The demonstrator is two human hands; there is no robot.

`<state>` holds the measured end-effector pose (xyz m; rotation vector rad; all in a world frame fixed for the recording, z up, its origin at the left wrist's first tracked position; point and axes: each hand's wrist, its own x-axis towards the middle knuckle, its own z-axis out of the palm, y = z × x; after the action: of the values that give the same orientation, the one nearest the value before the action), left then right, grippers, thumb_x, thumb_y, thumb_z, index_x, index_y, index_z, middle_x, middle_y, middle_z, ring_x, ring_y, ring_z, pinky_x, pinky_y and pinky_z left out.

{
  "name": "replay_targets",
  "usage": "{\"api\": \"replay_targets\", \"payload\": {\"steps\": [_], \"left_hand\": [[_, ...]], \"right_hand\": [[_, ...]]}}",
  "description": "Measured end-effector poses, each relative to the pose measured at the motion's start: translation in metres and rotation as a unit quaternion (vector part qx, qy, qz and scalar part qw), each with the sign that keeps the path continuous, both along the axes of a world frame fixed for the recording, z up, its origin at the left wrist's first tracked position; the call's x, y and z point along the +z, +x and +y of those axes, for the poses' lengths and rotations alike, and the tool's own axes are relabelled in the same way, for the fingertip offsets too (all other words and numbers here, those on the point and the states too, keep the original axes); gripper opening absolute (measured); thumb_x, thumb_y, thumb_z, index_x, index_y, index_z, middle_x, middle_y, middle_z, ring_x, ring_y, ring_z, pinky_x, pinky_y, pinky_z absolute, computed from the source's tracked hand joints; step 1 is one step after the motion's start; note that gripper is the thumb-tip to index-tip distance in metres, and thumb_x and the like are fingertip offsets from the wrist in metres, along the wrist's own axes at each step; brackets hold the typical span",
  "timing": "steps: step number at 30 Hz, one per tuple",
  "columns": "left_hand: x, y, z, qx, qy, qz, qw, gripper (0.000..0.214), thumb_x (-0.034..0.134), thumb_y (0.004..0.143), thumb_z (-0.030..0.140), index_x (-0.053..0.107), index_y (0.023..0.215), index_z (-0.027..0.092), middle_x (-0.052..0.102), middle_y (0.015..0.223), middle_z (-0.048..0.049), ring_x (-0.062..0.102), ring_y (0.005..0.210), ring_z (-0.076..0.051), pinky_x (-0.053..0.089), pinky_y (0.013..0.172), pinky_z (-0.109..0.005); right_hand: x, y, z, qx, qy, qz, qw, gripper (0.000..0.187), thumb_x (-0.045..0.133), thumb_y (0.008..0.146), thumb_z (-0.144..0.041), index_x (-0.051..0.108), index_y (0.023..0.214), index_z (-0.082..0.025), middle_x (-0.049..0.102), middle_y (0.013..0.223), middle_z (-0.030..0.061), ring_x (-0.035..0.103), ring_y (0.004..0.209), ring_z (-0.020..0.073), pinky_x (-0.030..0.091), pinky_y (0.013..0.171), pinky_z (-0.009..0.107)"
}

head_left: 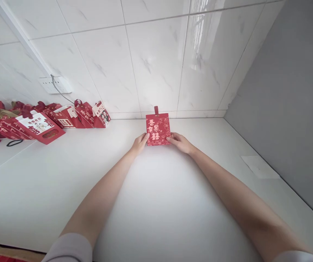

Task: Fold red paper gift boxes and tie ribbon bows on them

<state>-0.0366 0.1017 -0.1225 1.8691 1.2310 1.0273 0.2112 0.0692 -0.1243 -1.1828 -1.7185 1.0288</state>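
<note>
A small red gift bag point(158, 129) with pale Chinese characters and a flower pattern stands near the back of the white table, a dark red ribbon loop sticking up from its top. My left hand point(140, 142) grips its lower left edge, thumb on the front. On the opposite side my right hand point(182, 142) holds the lower right edge, thumb also in front. The fingers behind the bag are partly hidden. Both arms are stretched far forward over the table.
Several red gift bags and boxes point(49, 134) crowd the table's back left. A wall socket point(55, 85) with a grey cable sits above them. White tiles point(156, 65) rise behind, a grey panel point(290, 91) borders the right, and a white sheet point(260, 167) lies beside it.
</note>
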Motion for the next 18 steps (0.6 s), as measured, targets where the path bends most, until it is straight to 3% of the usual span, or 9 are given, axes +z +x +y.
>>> {"api": "replay_targets", "payload": {"steps": [4, 7, 11, 13, 18], "left_hand": [[-0.001, 0.004, 0.005, -0.025, -0.013, -0.007, 1.000, 0.062, 0.032, 0.088, 0.068, 0.066, 0.096, 0.017, 0.070, 0.105, -0.0079, 0.061, 0.103, -0.024, 0.043, 0.096, -0.032], [-0.001, 0.005, 0.011, -0.008, -0.026, -0.008, 1.000, 0.065, 0.033, 0.087, 0.070, 0.068, 0.092, 0.015, 0.071, 0.102, -0.0090, 0.062, 0.102, -0.025, 0.043, 0.096, -0.034], [0.003, 0.004, 0.018, 0.036, -0.083, 0.022, 0.996, 0.067, 0.035, 0.085, 0.072, 0.067, 0.071, 0.015, 0.071, 0.080, -0.0098, 0.063, 0.088, -0.026, 0.045, 0.089, -0.036], [0.004, 0.003, 0.019, 0.027, -0.113, 0.034, 0.993, 0.070, 0.031, 0.085, 0.072, 0.066, 0.068, 0.015, 0.070, 0.076, -0.0102, 0.064, 0.083, -0.026, 0.046, 0.086, -0.037], [0.005, 0.005, 0.019, 0.029, -0.034, 0.083, 0.996, 0.062, 0.031, 0.090, 0.064, 0.071, 0.091, 0.018, 0.069, 0.110, -0.0090, 0.058, 0.110, -0.026, 0.040, 0.099, -0.035]], "right_hand": [[-0.007, -0.001, 0.005, -0.005, -0.011, -0.022, 1.000, 0.048, 0.050, 0.083, -0.067, 0.054, 0.079, -0.020, 0.063, 0.092, 0.0041, 0.056, 0.089, 0.0226, 0.042, 0.084, 0.037], [-0.006, 0.004, 0.008, 0.008, -0.014, -0.014, 1.000, 0.045, 0.051, 0.083, -0.066, 0.053, 0.083, -0.021, 0.064, 0.093, 0.0021, 0.058, 0.090, 0.0218, 0.044, 0.085, 0.036], [-0.008, 0.011, 0.010, 0.086, 0.027, 0.027, 0.996, 0.043, 0.064, 0.080, -0.058, 0.052, 0.104, -0.024, 0.063, 0.119, 0.0042, 0.059, 0.109, 0.0227, 0.046, 0.095, 0.038], [-0.010, 0.011, 0.009, 0.081, 0.077, -0.009, 0.994, 0.047, 0.067, 0.078, -0.056, 0.055, 0.111, -0.024, 0.057, 0.132, 0.0069, 0.054, 0.121, 0.0253, 0.041, 0.104, 0.042], [-0.014, 0.007, 0.008, 0.039, 0.175, -0.162, 0.970, 0.058, 0.058, 0.084, -0.058, 0.054, 0.133, -0.027, 0.036, 0.152, 0.0065, 0.033, 0.140, 0.0315, 0.028, 0.116, 0.047]]}}
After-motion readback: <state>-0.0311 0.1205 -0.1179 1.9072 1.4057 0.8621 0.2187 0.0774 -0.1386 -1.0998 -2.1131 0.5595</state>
